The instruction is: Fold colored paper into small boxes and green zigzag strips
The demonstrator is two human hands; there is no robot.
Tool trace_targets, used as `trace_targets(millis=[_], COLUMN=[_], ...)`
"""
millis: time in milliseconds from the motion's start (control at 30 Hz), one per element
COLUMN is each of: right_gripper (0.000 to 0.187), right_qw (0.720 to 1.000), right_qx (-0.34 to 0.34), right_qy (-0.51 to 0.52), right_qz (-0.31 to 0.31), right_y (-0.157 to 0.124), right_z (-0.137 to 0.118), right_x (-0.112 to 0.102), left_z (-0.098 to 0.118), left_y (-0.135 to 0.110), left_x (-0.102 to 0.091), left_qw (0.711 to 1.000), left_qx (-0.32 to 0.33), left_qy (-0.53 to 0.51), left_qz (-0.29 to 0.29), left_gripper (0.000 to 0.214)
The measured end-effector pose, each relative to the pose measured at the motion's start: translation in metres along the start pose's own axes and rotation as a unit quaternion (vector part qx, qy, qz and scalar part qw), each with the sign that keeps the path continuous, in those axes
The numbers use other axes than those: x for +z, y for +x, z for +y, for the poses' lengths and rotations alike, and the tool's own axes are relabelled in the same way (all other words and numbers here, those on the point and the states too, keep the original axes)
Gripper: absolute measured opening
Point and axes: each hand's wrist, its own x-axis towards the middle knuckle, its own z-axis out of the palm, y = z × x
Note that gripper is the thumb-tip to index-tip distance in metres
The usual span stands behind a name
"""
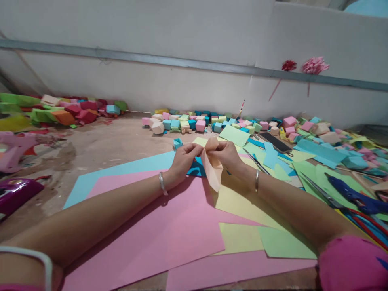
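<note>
Between my two hands is a peach piece of folded paper, raised above the coloured sheets. My left hand pinches its left edge between thumb and fingers. On the other side, my right hand grips the upper right part, with some fingers hidden behind the paper. The peach paper is bent, and its lower end points down toward a yellow sheet. Under my left hand lies a large pink sheet, beside a dark blue paper piece. A small open blue paper box sits just beyond my left hand.
Several small folded paper cubes line the wall. At right lie a phone, red-handled scissors, a blue glue gun and paper scraps. A pink glue gun and a purple device are at left.
</note>
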Motion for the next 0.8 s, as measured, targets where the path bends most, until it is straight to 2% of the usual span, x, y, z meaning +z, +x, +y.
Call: trace_targets(millis=[67, 200, 300, 400, 467, 567, 667, 733, 800], right_gripper=[0.009, 0.009, 0.011, 0.012, 0.011, 0.014, 0.018, 0.017, 0.017], right_qw=[0.999, 0.990, 0.974, 0.969, 0.976, 0.993, 0.996, 0.996, 0.993], right_qx=[-0.013, -0.066, -0.105, -0.119, -0.119, -0.079, -0.039, -0.059, -0.101], right_qy=[-0.028, -0.118, -0.200, -0.217, -0.179, -0.033, 0.062, 0.066, 0.055], right_qz=[-0.007, -0.024, -0.004, -0.001, -0.028, -0.078, -0.045, -0.017, -0.025], right_y=[-0.002, -0.007, -0.009, -0.009, -0.008, -0.005, 0.002, 0.006, 0.010], right_z=[-0.001, -0.004, -0.006, -0.008, -0.011, -0.014, -0.011, -0.005, 0.002], right_x=[0.002, 0.005, 0.005, 0.005, 0.004, 0.001, -0.006, -0.011, -0.014], left_z=[0.003, 0.006, 0.006, 0.007, 0.006, 0.004, 0.003, 0.002, 0.001], left_y=[-0.001, -0.003, -0.004, -0.005, -0.004, -0.004, -0.003, -0.002, 0.000], left_x=[0.001, 0.001, 0.001, 0.001, 0.002, 0.002, 0.001, 0.001, 0.000], left_qw=[1.000, 0.996, 0.992, 0.988, 0.988, 0.993, 0.992, 0.991, 0.990], left_qx=[0.009, 0.037, 0.053, 0.066, 0.067, 0.068, 0.082, 0.092, 0.098], left_qy=[0.012, 0.076, 0.112, 0.140, 0.135, 0.098, 0.083, 0.078, 0.071], left_qz=[-0.009, -0.026, -0.019, -0.016, -0.017, 0.009, 0.041, 0.054, 0.067], left_gripper=[0.026, 0.012, 0.006, 0.006, 0.008, 0.009, 0.008, 0.007, 0.006])
